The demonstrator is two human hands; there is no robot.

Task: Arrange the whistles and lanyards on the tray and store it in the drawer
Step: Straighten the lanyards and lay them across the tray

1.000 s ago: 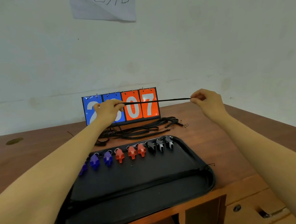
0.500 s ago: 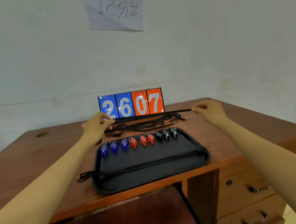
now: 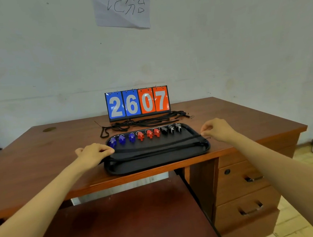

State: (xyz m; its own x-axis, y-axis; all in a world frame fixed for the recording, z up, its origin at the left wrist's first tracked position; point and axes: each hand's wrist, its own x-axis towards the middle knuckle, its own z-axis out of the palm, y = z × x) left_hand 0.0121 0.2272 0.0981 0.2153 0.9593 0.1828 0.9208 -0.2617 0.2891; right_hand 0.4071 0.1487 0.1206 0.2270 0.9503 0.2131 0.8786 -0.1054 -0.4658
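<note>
Left hand: my left hand [image 3: 93, 153], at nine o'clock of the tray [image 3: 156, 162], pinches one end of a black lanyard [image 3: 154, 146].
Tray: black, near the desk's [image 3: 40, 154] front edge; the pinched lanyard is stretched across it, another already lies just nearer me.
Whistles: nine whistles [image 3: 145, 134] rowed along the tray's twelve o'clock rim, blue, red, black; that part looks done.
Loose lanyards: a tangle [image 3: 142, 122] waits on the desk at twelve o'clock, below the scoreboard [image 3: 137, 103].
Right hand: my right hand [image 3: 217, 129], at three o'clock, fingertips closed on the lanyard's other end.
Drawers: the drawers [image 3: 241, 179], at five o'clock, are shut; storing is not yet begun.
</note>
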